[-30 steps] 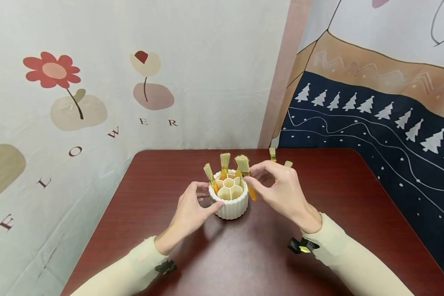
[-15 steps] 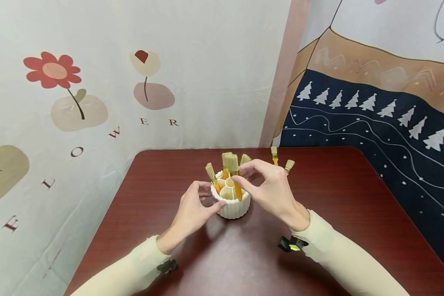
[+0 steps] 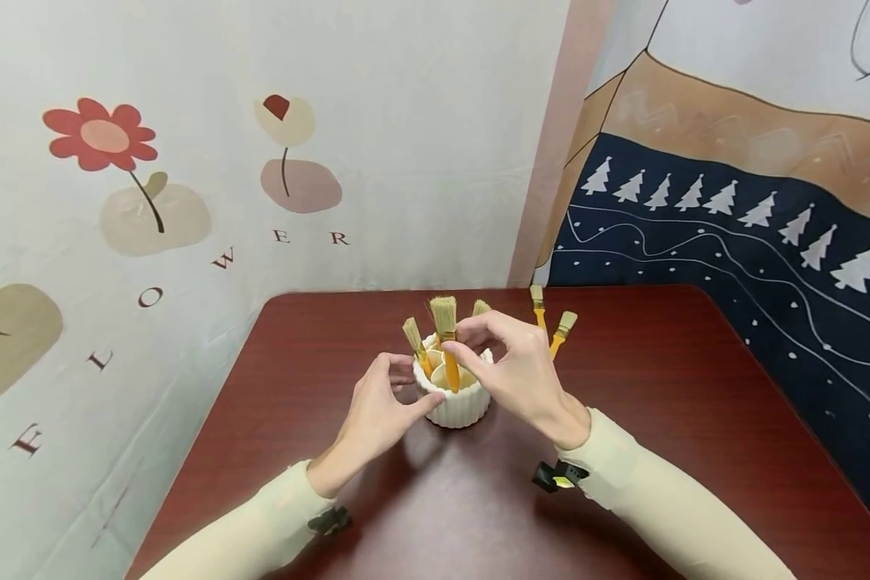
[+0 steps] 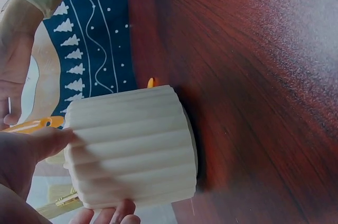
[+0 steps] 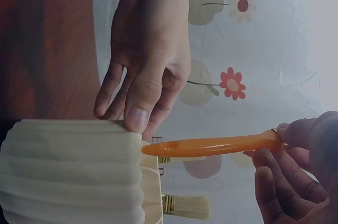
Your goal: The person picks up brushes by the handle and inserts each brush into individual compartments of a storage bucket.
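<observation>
A white ribbed pot [image 3: 455, 412] with inner dividers stands on the table. My left hand [image 3: 373, 412] grips it from the left, thumb at the front rim and fingers round the far side. In the left wrist view the thumb and fingertips lie on opposite sides of the pot [image 4: 132, 150]. My right hand [image 3: 518, 366] pinches a paintbrush [image 3: 444, 316] near its metal band, bristles up. Its orange handle [image 5: 216, 146] points down, the tip right at the rim in the right wrist view. Inside the pot stand other paintbrushes, one at the left [image 3: 415, 337], another behind [image 3: 481, 307].
Beyond my right hand, two more paintbrushes, one farther back [image 3: 539, 304] and one nearer [image 3: 564, 325], show at the right of the pot. The dark red table [image 3: 319, 338] ends at a printed cloth wall [image 3: 420, 201].
My right hand has moved left with the paintbrush, from the pot's right side to over its opening. The left hand stays on the pot. The brushes at the right show more.
</observation>
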`<state>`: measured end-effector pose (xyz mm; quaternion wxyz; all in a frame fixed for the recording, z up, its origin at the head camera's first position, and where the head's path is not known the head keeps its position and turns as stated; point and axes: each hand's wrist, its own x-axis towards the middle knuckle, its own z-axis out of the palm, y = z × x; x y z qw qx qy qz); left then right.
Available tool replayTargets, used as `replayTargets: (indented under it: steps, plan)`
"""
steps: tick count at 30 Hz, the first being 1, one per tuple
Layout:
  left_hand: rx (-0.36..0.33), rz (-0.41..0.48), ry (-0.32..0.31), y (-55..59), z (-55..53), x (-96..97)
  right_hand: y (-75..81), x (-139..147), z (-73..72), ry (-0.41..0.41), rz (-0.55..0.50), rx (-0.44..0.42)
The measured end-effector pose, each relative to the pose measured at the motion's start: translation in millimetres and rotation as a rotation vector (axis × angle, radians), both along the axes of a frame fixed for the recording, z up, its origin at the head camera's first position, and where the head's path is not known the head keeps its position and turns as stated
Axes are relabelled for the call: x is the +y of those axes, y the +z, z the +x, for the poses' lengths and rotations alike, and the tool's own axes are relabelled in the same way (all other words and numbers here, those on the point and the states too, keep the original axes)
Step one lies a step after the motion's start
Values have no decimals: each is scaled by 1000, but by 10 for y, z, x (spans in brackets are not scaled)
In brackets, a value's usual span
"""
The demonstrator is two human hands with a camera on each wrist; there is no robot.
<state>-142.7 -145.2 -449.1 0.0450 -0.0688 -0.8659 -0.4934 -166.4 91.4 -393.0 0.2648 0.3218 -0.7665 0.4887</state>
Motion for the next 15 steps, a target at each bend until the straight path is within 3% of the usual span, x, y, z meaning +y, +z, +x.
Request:
replayTargets:
  steps: [15]
  plan:
    - [-7,7,-3,6,-18,-19,-43,-79,-48,-1,100,84]
